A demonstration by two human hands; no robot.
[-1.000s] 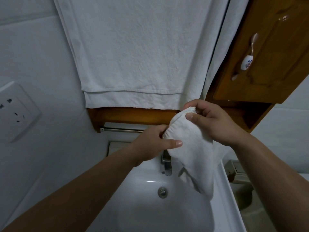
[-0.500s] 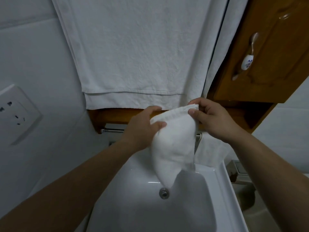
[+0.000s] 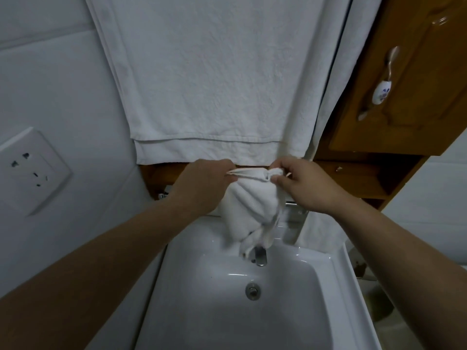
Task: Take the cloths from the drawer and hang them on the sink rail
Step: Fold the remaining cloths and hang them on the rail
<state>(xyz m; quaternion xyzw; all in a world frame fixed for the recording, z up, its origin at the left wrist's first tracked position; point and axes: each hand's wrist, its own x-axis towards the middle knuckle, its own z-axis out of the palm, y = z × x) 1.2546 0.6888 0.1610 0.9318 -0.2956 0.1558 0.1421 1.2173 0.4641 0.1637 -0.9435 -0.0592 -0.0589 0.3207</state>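
I observe 2 bare hands raised over the back edge of the sink (image 3: 336,271), both gripping 1 small white cloth (image 3: 250,205) by its top hem. The left hand (image 3: 202,185) pinches the left end of the hem between curled fingers and thumb. The right hand (image 3: 305,185) pinches the bunched right end of the same hem. The hem is stretched roughly level between the 2 hands; the rest of the cloth hangs bunched and twisted below, and its lowest folds reach the top of the faucet (image 3: 260,256) at the back edge of the basin. I cannot tell whether they touch it.

The sink rail (image 3: 294,203), a metal bar, runs along the wall behind the cloth, under a wooden shelf (image 3: 353,178). Only its 2 ends show, 1 past each hand. I cannot tell whether the cloth touches the rail or hangs in front of it.

Above the shelf, 1 large white towel (image 3: 202,84) hangs flat against the wall, its lower hem just above both hands. A second white fabric (image 3: 331,102) hangs at its right edge. At the upper right corner I note a wooden cabinet door (image 3: 417,97) with a ceramic handle (image 3: 381,93). A wall socket (image 3: 30,170) sits on the left wall. The drain (image 3: 252,290) lies at the centre of the basin.
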